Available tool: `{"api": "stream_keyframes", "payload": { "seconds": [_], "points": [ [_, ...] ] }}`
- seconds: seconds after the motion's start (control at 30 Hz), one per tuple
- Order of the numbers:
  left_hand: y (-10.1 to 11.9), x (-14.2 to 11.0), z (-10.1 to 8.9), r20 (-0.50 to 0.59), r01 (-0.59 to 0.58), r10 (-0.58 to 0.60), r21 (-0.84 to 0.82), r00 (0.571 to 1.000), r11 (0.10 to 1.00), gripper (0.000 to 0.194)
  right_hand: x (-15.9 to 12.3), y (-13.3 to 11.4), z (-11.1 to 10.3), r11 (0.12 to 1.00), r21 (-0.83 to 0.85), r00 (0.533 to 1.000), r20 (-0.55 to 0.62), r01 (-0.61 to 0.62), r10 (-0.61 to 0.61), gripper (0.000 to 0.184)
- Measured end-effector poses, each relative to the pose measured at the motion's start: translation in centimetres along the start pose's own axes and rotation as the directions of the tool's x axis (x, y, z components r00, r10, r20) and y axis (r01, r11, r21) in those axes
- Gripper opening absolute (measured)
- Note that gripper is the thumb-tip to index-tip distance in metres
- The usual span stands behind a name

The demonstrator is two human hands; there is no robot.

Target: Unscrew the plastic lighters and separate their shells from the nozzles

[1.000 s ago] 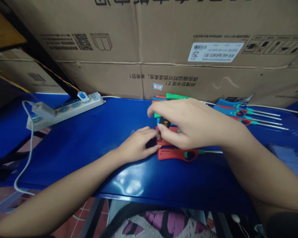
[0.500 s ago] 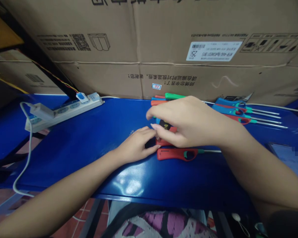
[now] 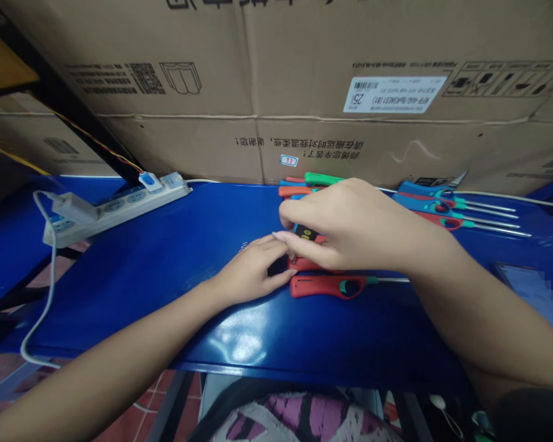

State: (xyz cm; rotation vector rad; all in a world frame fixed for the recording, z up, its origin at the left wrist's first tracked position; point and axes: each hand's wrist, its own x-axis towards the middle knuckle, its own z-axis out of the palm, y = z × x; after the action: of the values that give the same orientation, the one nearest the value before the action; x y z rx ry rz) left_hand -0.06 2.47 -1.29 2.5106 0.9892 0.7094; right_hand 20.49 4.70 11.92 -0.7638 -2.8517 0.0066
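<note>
The right hand [image 3: 345, 224] had its grip curled narrow around a black piece with yellow marks [image 3: 306, 233], mostly hidden by the fingers. The left hand [image 3: 258, 267] touched the end of 1 red lighter [image 3: 299, 264]; whether its grip pinched anything, I could not tell. A nearer red lighter [image 3: 316, 286] lay just beside that one on the blue surface [image 3: 166, 264]. Beyond the right hand lay a green handle [image 3: 322, 178] and an orange handle [image 3: 292, 191].

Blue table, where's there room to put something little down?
The blue table looks bare between the power strip and the left hand, and in front of the nearest red lighter. It's crowded around the right hand and along the cardboard box, where other lighters bunch together.
</note>
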Motion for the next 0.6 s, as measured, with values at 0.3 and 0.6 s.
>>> {"api": "stream_keyframes", "payload": {
  "seconds": [0.3, 0.6],
  "points": [
    [0.1, 0.0, 0.0, 0.023, 0.034, -0.033, -0.010, 0.999, 0.999, 0.021, -0.4, -0.4, -1.1, 1.000, 0.024, 0.999, 0.043, 0.006, -0.007, 0.017],
    [0.0, 0.3, -0.2, -0.023, 0.002, -0.004, -0.070, 1.000, 0.998, 0.012, -1.7, -0.3, -2.3, 0.993, 0.107, 0.999, 0.029, 0.041, -0.045, 0.014]
  ]
}}
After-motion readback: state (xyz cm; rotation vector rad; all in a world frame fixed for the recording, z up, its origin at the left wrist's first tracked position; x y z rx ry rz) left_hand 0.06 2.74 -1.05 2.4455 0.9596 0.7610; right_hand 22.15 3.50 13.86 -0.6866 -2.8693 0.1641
